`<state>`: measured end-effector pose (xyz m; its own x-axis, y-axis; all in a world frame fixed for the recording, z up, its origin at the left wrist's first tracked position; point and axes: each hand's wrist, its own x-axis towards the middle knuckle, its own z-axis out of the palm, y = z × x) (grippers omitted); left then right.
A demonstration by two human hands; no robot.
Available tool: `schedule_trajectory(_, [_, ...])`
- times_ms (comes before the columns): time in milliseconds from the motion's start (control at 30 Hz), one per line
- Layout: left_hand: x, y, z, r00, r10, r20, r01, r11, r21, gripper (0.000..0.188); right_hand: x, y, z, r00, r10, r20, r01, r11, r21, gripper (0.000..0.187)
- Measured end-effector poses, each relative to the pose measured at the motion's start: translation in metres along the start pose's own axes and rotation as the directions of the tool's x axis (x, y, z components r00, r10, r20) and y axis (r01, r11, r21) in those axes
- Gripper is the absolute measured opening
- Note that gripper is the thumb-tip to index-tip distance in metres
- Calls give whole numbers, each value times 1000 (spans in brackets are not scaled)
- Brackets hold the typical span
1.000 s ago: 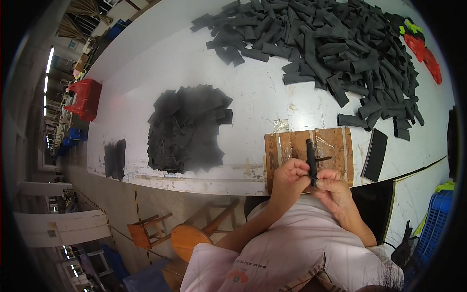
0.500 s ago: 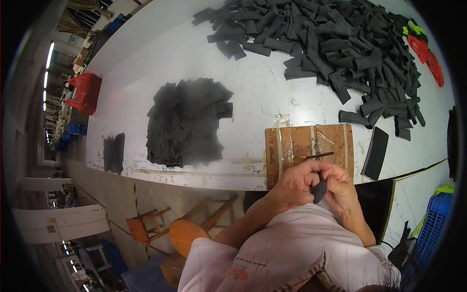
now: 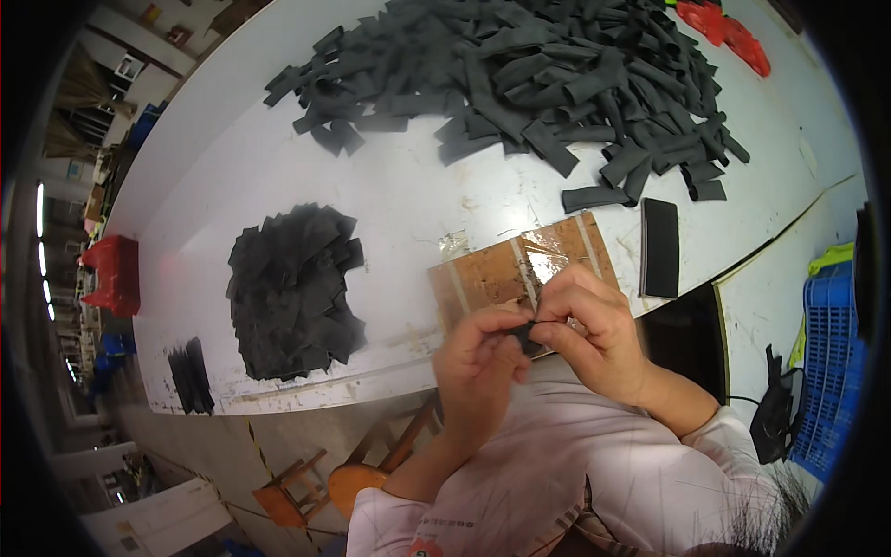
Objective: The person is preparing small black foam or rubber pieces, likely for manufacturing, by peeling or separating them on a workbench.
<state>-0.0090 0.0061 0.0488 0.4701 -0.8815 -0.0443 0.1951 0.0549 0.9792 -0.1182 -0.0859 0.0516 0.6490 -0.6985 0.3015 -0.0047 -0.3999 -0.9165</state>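
Note:
Just over the near edge of a brown board (image 3: 483,274) with clear tape strips, my two hands meet at a small dark grey fabric piece (image 3: 528,338). My left hand (image 3: 483,367) pinches one side of it between thumb and fingers. Close beside it, my right hand (image 3: 591,332) is closed on the other side, thumb against forefinger. Most of the piece is hidden by my fingers. Beyond the board, a large heap of dark grey fabric tubes (image 3: 557,88) spreads over the white table (image 3: 399,190). To the left lies a flatter pile of similar pieces (image 3: 295,292).
A small dark stack (image 3: 191,376) lies at the table's left front edge. Right of the board is a flat black rectangular object (image 3: 660,249). Red bags (image 3: 112,272) (image 3: 724,32) sit at the far corners. A blue crate (image 3: 826,362) stands at right, wooden stools (image 3: 292,487) below left.
The view has shifted, so the table's things appear farther left. My hands have turned from curled around the fabric to pinching it at the fingertips. The slim brown stick on the board is no longer visible.

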Motion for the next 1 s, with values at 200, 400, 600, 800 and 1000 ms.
schedule_trajectory(200, [18, 24, 8, 966, -223, 129, 254, 738, -625, 26, 27, -20, -21, 924, 258, 283, -357, 849, 391, 10])
schedule_trajectory(400, [29, 10, -10, 904, -2, 427, 425, 116, -898, 36, 41, -15, -17, 857, 272, 438, -487, 702, 519, 13])
schedule_trajectory(600, [41, -39, -29, 807, -300, 509, 522, -40, -852, 38, 28, 48, -9, 727, 426, 539, -686, 480, 547, 13])
schedule_trajectory(800, [36, -30, -18, 864, -360, 352, 463, 294, -836, 35, 27, 61, -9, 716, 373, 590, -698, 396, 597, 15])
schedule_trajectory(1000, [26, -14, -3, 975, -193, 113, 211, 961, -180, 35, 39, 67, -13, 749, 243, 617, -620, 586, 522, 16])
